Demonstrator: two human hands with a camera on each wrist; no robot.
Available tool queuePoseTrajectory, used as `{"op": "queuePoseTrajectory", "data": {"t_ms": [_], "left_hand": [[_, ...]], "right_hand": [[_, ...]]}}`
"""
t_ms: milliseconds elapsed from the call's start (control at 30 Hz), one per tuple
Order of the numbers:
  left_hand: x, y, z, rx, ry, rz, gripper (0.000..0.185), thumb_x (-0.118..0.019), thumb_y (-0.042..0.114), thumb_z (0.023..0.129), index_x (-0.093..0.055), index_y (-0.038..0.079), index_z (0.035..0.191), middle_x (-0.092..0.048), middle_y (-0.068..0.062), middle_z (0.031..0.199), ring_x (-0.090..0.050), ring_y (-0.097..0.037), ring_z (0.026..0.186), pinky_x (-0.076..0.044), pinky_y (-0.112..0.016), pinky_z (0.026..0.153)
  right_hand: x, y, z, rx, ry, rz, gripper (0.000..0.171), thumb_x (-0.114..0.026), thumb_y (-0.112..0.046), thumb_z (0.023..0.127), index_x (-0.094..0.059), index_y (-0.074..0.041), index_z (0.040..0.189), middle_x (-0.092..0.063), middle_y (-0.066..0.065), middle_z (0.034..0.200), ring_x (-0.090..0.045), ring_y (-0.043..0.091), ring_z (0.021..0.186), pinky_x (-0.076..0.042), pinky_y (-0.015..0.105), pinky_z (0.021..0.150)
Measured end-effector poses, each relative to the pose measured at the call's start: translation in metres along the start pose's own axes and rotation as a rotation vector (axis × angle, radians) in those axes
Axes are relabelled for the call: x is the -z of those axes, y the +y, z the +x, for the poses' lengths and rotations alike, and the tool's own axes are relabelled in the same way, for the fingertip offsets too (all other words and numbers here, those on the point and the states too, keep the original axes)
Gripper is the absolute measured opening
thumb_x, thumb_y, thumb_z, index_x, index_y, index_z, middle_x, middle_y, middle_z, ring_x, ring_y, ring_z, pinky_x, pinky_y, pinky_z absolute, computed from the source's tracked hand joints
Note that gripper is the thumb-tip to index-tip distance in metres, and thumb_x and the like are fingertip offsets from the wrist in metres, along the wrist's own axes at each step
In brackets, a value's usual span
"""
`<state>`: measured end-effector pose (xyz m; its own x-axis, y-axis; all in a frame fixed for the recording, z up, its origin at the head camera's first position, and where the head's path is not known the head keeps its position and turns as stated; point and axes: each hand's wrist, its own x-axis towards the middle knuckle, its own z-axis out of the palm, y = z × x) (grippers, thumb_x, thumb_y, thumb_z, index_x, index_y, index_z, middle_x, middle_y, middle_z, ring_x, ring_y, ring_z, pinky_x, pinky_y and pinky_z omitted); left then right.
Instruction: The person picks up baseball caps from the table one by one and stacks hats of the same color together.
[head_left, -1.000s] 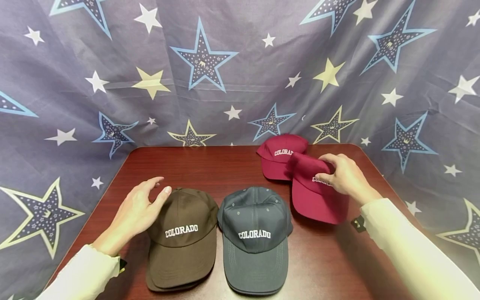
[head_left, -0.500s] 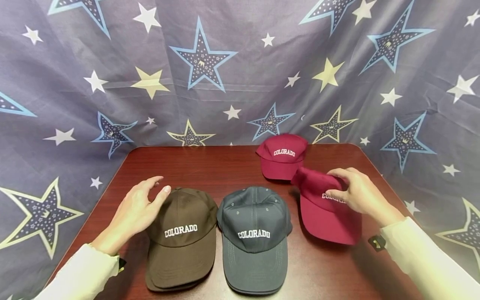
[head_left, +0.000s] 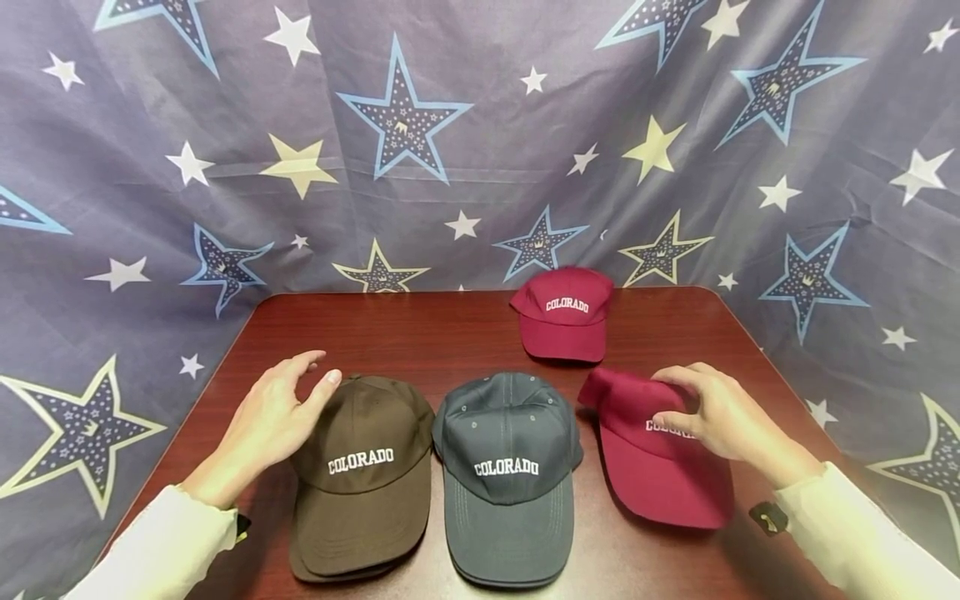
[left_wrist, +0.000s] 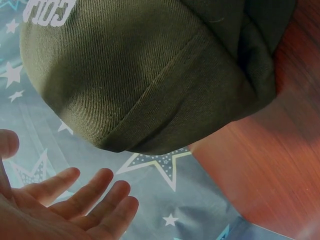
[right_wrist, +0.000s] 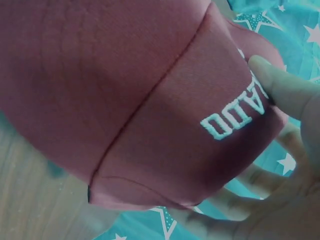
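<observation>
We see the near maroon cap under the right hand, at the right of the bench, thumb and fingers pinching its crown; we count four caps: two maroon, the second maroon cap farther back, one brown cap, one grey cap; the left hand lies relaxed, fingers loose, its thumb touching the brown cap's crown; both forearms reach in from the near edge.
</observation>
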<state>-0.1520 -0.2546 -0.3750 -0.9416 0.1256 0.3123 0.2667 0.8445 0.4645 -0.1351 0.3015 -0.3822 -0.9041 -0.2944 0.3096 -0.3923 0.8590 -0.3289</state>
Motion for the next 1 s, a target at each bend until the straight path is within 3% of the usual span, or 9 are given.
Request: {"op": "queuePoseTrajectory", "data": {"t_ms": [333,633,1000], "left_hand": [[0.001,0.000,0.000,-0.002,-0.001,0.004,0.057,-0.053,0.045,0.105,-0.055,0.002,0.143,-0.061,-0.026,0.133,-0.052,-0.047,0.126,-0.040,-0.064,0.100],[0.002,0.002,0.002,-0.001,-0.001,0.006,0.057,-0.052,0.045,0.106,-0.055,0.002,0.143,-0.062,-0.026,0.132,-0.053,-0.047,0.126,-0.039,-0.063,0.101],[0.003,0.003,0.001,0.000,-0.012,0.008,0.058,-0.052,0.045,0.106,-0.055,0.001,0.143,-0.061,-0.028,0.133,-0.052,-0.048,0.126,-0.039,-0.064,0.101]], "right_hand": [[-0.010,-0.001,-0.013,0.027,-0.049,0.006,0.053,-0.094,-0.026,0.074,-0.071,-0.019,0.121,-0.065,0.001,0.104,-0.062,0.019,0.091,-0.053,0.045,0.080],[-0.017,0.003,-0.022,0.118,-0.032,0.026,0.063,-0.097,-0.026,0.068,-0.070,-0.016,0.124,-0.065,-0.002,0.107,-0.063,0.017,0.095,-0.054,0.043,0.083],[-0.013,0.006,-0.023,0.017,-0.180,0.001,0.079,-0.094,-0.045,0.070,-0.064,-0.017,0.136,-0.063,0.008,0.116,-0.063,0.028,0.103,-0.054,0.051,0.086]]}}
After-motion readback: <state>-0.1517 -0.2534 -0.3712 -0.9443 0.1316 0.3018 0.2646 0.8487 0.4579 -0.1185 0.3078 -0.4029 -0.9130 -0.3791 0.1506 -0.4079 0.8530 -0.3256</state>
